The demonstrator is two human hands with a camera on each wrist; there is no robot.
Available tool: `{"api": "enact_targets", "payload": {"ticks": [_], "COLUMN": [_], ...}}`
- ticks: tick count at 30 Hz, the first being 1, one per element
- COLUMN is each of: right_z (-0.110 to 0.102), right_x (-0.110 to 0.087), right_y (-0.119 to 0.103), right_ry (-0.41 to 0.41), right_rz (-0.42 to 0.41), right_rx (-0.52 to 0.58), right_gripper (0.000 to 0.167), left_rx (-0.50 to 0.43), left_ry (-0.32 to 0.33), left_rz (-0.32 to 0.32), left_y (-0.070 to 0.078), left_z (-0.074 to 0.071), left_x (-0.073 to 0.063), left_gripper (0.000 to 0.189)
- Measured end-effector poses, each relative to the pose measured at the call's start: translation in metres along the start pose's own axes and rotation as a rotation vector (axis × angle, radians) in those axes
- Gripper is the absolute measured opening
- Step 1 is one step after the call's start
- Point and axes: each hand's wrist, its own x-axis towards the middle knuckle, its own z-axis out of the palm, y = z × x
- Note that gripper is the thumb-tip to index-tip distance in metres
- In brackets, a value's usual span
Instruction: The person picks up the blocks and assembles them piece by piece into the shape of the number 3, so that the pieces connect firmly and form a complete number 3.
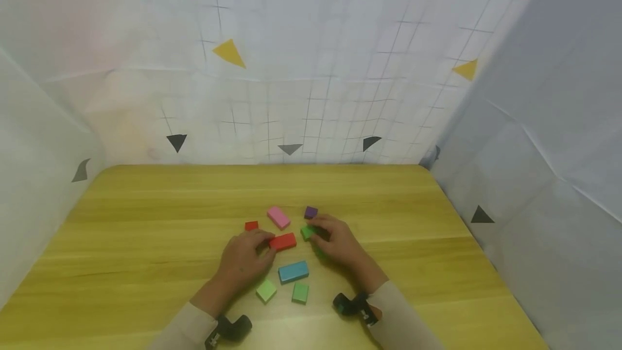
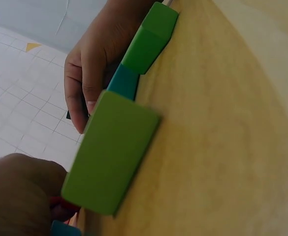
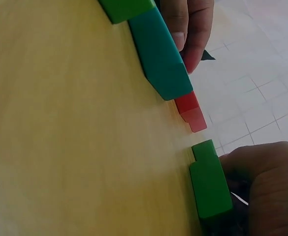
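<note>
Midway between the left and right edges of a yellow wood-grain table [image 1: 160, 209], my left hand [image 1: 244, 260] pinches a smooth red oblong block [image 1: 284, 241] and my right hand [image 1: 343, 244] a small green block [image 1: 307, 232], thumbs opposing fingers, presumably for steadiness.

A block [image 1: 283, 241] — in the left hand [image 1: 247, 257] — lies before another block [image 1: 278, 217].

With our left hand [image 1: 247, 258] we pinch one end of a long red block [image 1: 284, 241], while our right hand [image 1: 337, 242] holds a green block [image 1: 306, 232] near it, and a blue block [image 1: 293, 272] and two light-green blocks [image 1: 266, 290] lie closer to us on the wooden table [image 1: 146, 220].
</note>
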Motion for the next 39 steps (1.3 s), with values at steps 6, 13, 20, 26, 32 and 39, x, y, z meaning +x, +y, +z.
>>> {"api": "enact_targets", "payload": {"ticks": [6, 13, 20, 26, 32, 39], "right_z": [-0.0018, -0.0021, -0.0018, -0.0029, -0.0034, -0.0034], "right_x": [-0.0018, -0.0019, -0.0015, -0.0013, -0.0022, -0.003], "right_y": [-0.0005, -0.0005, -0.0016, -0.0043, -0.0055, -0.0049], "right_ry": [0.014, 0.021, 0.016, 0.008, 0.004, -0.007], "right_rz": [0.013, 0.006, 0.012, 0.018, 0.012, -0.005], "right_rx": [0.021, 0.031, 0.051, 0.047, 0.049, 0.065], "right_gripper": [0.025, 0.023, 0.022, 0.021, 0.02, 0.019], "left_rx": [0.009, 0.023, 0.044, 0.037, 0.017, -0.016], "left_ry": [0.018, 0.032, 0.017, 0.012, 0.007, 0.004], "left_rz": [0.022, 0.025, 0.012, -0.005, -0.016, -0.048], "left_y": [-0.002, -0.0039, -0.005, -0.0049, -0.0026, 0.0002], "left_z": [0.0011, 0.0017, 0.0019, 0.0009, -0.0006, -0.001], "left_x": [0.0007, 0.0029, 0.0066, 0.0075, 0.0082, 0.0081], "left_gripper": [0.024, 0.023, 0.024, 0.023, 0.023, 0.024]}}
